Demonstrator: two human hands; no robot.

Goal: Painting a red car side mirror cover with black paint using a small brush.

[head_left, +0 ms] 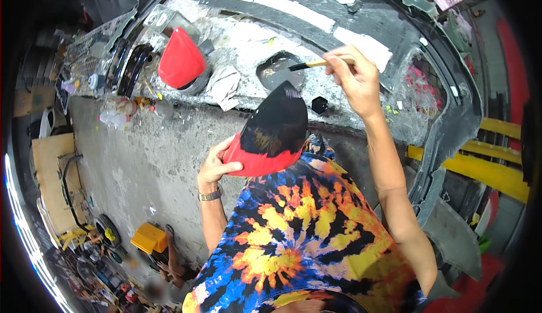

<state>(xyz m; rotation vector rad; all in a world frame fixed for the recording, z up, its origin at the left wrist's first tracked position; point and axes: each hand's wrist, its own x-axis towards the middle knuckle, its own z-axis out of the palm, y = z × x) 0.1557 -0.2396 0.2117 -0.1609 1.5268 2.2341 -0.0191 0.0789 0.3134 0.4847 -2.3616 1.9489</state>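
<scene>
Odds and ends around me

I see crumpled paper [224,85] lying on the table [244,32], and a dark panel [372,20] with white strips [296,10] curving along its far side. Left of the table I have a wire basket [97,45]; well apart from the table, a plywood board [52,169] and a yellow bin [149,237]. Yellow bars [490,177] stand to the table's right.

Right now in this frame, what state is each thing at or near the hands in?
Left hand: gripping the lower end of the held piece.
Right hand: closed around the brush.
Brush: bristles dark, pointing left.
Held piece: glossy black above, red below.
Second piece: red across the side in view.
White sheet: crumpled.
Dark dish: uncovered; contents unclear.
</scene>
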